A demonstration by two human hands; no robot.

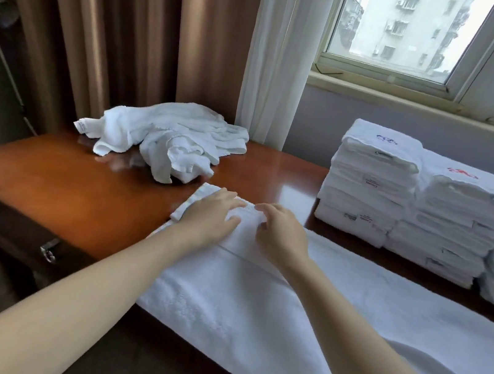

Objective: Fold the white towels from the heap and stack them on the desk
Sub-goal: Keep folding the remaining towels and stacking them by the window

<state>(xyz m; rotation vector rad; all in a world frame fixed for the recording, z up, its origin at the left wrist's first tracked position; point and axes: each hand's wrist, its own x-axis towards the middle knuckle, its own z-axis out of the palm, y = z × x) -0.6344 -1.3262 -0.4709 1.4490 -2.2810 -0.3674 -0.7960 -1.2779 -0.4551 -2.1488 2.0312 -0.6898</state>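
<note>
Two bare forearms reach up from the bottom edge across a long white towel [252,310] spread on the counter [76,192], its long axis running from frame ctr down to the lower right. At ctr frame both hands sit on a small folded towel [205,195] at the spread towel's far-left end. It is mostly covered, and its long axis appears to run left-right. L hand [212,213] lies flat, fingers straight, palm pressing the cloth and holding nothing. R hand [280,234], just beside it to the right, has fingers bent down onto the fold. Whether its grip pinches cloth can't be told. The stacks [398,204] of folded towels stand at mid-right, nearer the R hand, so the carry likely goes rightward. The heap [169,139] lies just beyond the folded piece, upper left of ctr, nearer the L hand. Behind are a brown curtain [104,18] and a window [409,34].
</note>
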